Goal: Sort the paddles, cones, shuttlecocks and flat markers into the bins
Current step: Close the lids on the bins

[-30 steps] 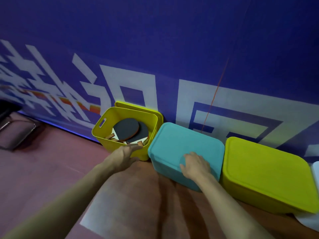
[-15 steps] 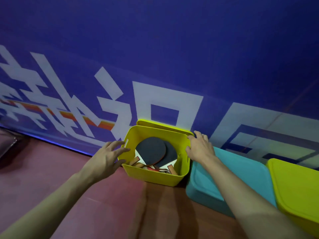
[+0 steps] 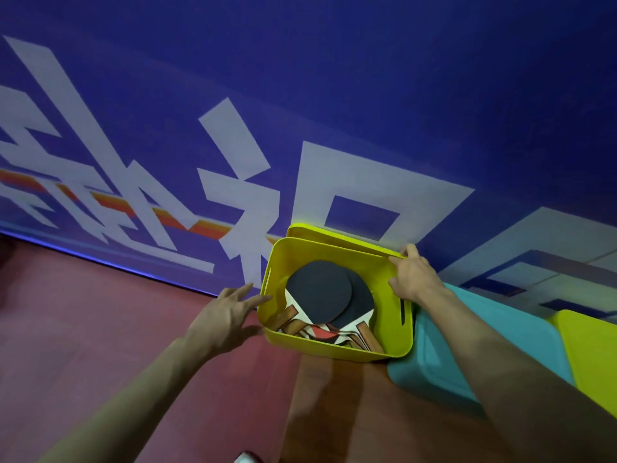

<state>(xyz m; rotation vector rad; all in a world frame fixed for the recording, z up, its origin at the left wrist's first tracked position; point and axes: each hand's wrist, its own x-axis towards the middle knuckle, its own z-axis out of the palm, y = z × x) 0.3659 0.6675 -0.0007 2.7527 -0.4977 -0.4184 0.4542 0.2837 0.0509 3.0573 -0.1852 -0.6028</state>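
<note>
Both forearms bare up to bottom edge of frame, no sleeves visible. Left hand (image 3: 223,317) & right hand (image 3: 413,279) bare too: no gloves, rings, watch or wristbands. Fingernails short, unpainted as far as visible.

Single head cam, looks fwd/down, close over yellow bin (image 3: 337,345) at wall.

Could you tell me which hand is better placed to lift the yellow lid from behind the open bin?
Right: the right hand already touches the yellow lid behind the bin; the left hand is beside its opposite wall.
</note>
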